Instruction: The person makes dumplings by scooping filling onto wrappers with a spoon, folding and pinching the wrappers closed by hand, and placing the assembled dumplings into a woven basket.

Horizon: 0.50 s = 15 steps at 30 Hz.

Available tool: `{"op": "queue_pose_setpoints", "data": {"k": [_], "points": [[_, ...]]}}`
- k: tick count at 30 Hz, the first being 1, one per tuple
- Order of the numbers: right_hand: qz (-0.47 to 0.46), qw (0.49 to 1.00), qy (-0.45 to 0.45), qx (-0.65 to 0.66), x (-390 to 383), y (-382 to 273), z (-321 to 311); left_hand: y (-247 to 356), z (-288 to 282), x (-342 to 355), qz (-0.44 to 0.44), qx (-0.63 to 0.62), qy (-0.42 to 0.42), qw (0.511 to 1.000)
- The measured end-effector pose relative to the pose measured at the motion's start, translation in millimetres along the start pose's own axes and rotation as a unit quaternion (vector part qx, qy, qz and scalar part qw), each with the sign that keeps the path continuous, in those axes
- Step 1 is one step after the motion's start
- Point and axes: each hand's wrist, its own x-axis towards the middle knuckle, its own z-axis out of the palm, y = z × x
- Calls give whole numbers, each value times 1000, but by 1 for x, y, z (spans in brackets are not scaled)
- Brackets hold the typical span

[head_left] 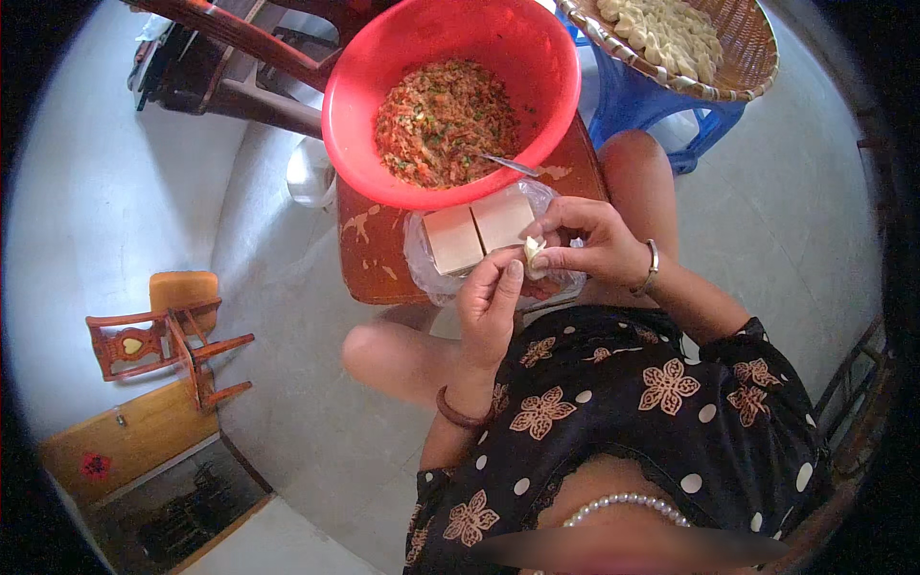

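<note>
A small, pale folded dumpling [534, 251] sits between my two hands, above the near edge of the wrappers. My right hand [596, 241] pinches it between thumb and fingers. The fingers of my left hand [491, 299] are curled around its lower left side, with the thumb pointing up beside it; part of the dumpling is hidden. Just beyond lie two stacks of square wrappers [453, 240] side by side on a clear plastic bag [418, 251]. Behind them stands a large red basin [350, 144] of chopped filling [441, 120], with a metal spoon [510, 165] stuck in it.
The basin and bag rest on a worn brown wooden seat [369, 273] between my knees. At the far right, a woven basket [757, 57] of shaped dumplings [671, 38] stands on a blue plastic stool [661, 110]. A wooden chair [182, 335] is off to the left.
</note>
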Motion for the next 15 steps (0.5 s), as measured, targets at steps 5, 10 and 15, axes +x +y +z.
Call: {"op": "queue_pose_setpoints", "data": {"k": [5, 10, 15], "points": [[-78, 989, 42, -120, -3, -11, 4, 1, 3, 2, -28, -61, -11, 998], [-71, 989, 71, -104, -7, -5, 6, -3, 7, 6, -15, -95, 1, 995], [-54, 997, 50, -6, -6, 4, 8, -5, 5, 12, -21, -196, 8, 980]]}}
